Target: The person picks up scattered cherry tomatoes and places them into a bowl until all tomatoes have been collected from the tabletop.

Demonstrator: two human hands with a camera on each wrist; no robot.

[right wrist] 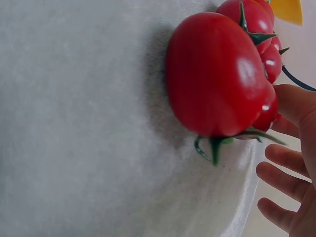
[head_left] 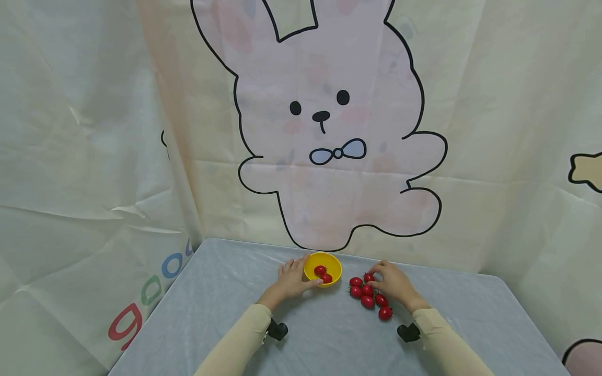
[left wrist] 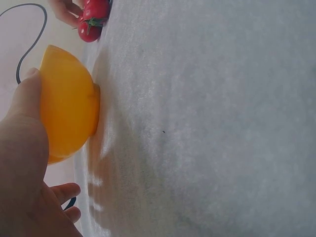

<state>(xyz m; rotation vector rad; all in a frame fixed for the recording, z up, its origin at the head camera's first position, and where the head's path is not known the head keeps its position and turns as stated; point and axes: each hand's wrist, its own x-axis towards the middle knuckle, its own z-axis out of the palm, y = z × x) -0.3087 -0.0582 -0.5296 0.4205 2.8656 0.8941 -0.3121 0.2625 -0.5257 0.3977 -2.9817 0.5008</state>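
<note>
My left hand [head_left: 292, 278] holds a small yellow bowl [head_left: 333, 265] at its left side, the thumb against the near wall, as the left wrist view shows on the bowl [left wrist: 68, 106]. Inside lie two red cherry tomatoes [head_left: 320, 270]. To the right, my right hand [head_left: 395, 283] pinches a cherry tomato [head_left: 369, 277] at the back of a loose group between thumb and forefinger. Its other fingers are spread in the right wrist view. Several more cherry tomatoes [head_left: 367, 302] with green stems lie beside that hand; a large near one [right wrist: 217, 74] partly hides the pinched tomato there.
A grey-blue cloth [head_left: 324, 334] covers the table. Right behind the table's far edge hangs a pale curtain [head_left: 470, 219] with a rabbit drawing; another curtain [head_left: 84, 219] hangs along the left side. A dark heart-shaped piece [head_left: 277, 330] sits at each wrist.
</note>
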